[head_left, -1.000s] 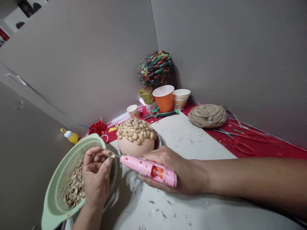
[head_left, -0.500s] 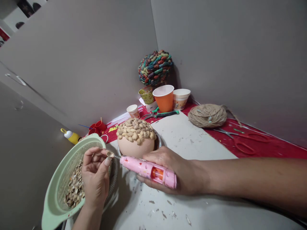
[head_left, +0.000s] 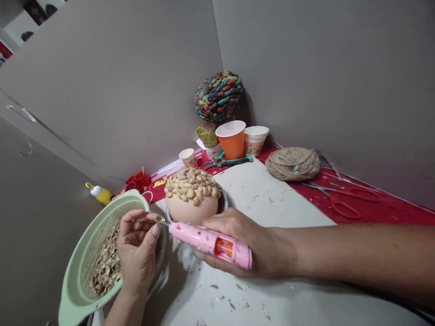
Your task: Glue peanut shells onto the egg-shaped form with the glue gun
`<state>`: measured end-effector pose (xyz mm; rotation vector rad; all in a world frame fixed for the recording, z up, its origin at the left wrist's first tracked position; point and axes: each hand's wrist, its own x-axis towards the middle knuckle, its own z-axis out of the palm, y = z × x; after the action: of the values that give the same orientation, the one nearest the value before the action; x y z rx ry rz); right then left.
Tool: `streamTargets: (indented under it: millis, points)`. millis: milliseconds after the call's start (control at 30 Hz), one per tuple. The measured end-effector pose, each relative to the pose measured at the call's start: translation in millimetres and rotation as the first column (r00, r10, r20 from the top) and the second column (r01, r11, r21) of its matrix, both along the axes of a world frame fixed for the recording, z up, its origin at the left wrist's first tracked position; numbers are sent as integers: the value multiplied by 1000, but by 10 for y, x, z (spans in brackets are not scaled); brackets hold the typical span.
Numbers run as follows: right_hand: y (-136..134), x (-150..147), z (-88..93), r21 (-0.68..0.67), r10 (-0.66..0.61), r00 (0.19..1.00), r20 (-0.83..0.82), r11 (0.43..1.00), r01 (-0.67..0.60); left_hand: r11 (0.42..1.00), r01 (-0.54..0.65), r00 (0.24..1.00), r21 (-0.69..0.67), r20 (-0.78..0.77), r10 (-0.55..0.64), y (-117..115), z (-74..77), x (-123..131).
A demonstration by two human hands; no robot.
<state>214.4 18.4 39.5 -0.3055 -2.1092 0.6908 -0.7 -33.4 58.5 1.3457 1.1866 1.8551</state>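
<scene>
Between the thumb and fingertips of my left hand (head_left: pixel 137 249) is a small half peanut shell (head_left: pixel 158 219), its hollow side showing. My right hand (head_left: pixel 263 246) is wrapped round a pink glue gun (head_left: pixel 200 237), whose metal nozzle meets the shell. Just behind the gun sits a rounded, skin-coloured form (head_left: pixel 190 209), its top covered with peanut shells (head_left: pixel 192 183). Left of my left hand, a pale green colander (head_left: pixel 73 271) holds many loose shell pieces (head_left: pixel 107 267); my forearm crosses its near rim.
Along the back stand an orange cup (head_left: pixel 231 141), paper cups (head_left: pixel 255 141), green-handled pliers (head_left: pixel 234 161) and a multicoloured ball (head_left: pixel 220 97). To the right lie a twine roll (head_left: pixel 292 164) and red scissors (head_left: pixel 346 210). Shell bits litter the white board (head_left: pixel 272 290). Grey panels enclose the back.
The shell in my left hand has shifted slightly right and tilted, so the nozzle now sits against it. The glue gun has barely moved.
</scene>
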Motion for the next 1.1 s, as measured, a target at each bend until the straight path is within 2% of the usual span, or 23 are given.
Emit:
streamTargets:
  millis: [467,833,1100]
  points:
    - [16,-15,-41,23,-19,998,57,1000,18,999,-24,989,33,-144,29,-45,-31,20]
    - [21,-26,-70,92,-53,996,73,995,47,998,-40,992,48,-116,45,-44,-33,20]
    - [29,-23,-72,58,-45,995,88,998,40,996,-60,990,71,-121,68,-39,-25,24]
